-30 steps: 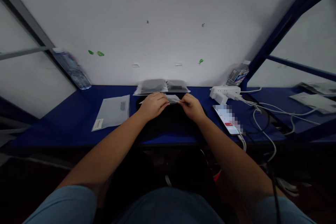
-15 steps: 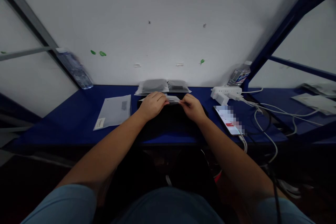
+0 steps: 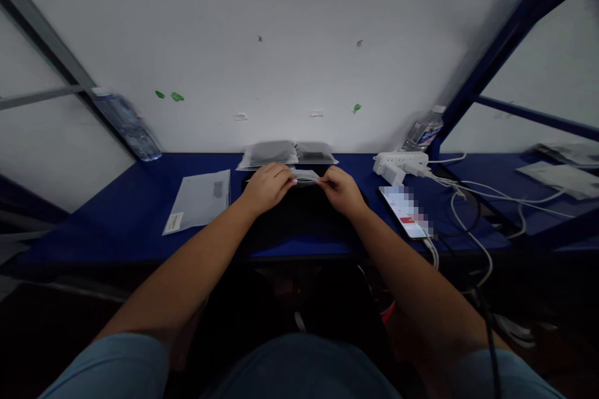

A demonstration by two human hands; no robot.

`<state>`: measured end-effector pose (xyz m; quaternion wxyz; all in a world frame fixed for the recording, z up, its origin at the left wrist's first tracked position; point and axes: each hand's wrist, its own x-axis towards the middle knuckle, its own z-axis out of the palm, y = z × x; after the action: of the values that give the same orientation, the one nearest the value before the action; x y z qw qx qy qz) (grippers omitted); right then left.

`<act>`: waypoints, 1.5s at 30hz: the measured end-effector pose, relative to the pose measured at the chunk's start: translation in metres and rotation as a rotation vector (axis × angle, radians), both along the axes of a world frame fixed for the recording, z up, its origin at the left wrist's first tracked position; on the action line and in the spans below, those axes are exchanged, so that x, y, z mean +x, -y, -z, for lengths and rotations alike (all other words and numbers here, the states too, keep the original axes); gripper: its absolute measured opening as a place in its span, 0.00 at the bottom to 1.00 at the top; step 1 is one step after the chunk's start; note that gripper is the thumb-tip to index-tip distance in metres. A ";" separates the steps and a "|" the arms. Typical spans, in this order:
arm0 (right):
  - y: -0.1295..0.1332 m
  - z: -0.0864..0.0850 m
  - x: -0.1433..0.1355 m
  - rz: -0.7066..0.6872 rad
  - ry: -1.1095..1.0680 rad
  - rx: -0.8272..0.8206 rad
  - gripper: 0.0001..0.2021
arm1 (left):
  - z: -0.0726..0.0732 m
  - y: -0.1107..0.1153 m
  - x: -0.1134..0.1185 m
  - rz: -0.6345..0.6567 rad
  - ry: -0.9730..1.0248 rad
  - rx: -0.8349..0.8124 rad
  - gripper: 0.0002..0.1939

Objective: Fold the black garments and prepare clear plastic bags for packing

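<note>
A frosted plastic bag [image 3: 306, 176] is stretched between my two hands at the middle of the desk. My left hand [image 3: 270, 188] is closed on the left part of its edge, thumb and fingers pinched together. At the other end, the fingertips of my right hand [image 3: 340, 190] pinch the same edge. Something black and soft-looking [image 3: 299, 215] lies just below the hands; the dark makes its kind hard to tell. Behind the hands, against the wall, lie two frosted bags with dark contents, a left one [image 3: 269, 153] and a right one [image 3: 316, 153].
A flat frosted bag with a label [image 3: 201, 199] lies left on the blue desk [image 3: 116, 212]. Right are a phone [image 3: 402, 212], a power strip [image 3: 400, 161] and loose white cables [image 3: 472, 243]. Plastic bottles stand at the back left [image 3: 128, 124] and back right [image 3: 423, 131].
The whole view has shifted slightly. Both hands keep their pinch on the bag's edge, which looks a little more parted between them.
</note>
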<state>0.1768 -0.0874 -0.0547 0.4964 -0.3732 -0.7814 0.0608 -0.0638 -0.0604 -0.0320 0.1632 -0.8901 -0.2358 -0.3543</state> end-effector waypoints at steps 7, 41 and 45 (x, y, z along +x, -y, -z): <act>0.003 -0.003 -0.001 -0.004 0.020 0.001 0.12 | 0.001 0.002 0.001 0.021 0.032 -0.023 0.06; 0.010 -0.004 -0.007 0.021 0.273 0.011 0.04 | 0.012 -0.006 0.010 -0.150 -0.252 -0.068 0.08; 0.017 -0.008 -0.014 0.153 0.427 0.119 0.16 | 0.010 -0.003 0.010 -0.138 -0.269 0.015 0.11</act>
<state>0.1627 -0.1040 -0.0470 0.3442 -0.4058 -0.8403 -0.1032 -0.0534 -0.0577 -0.0423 0.2239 -0.9099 -0.2699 -0.2215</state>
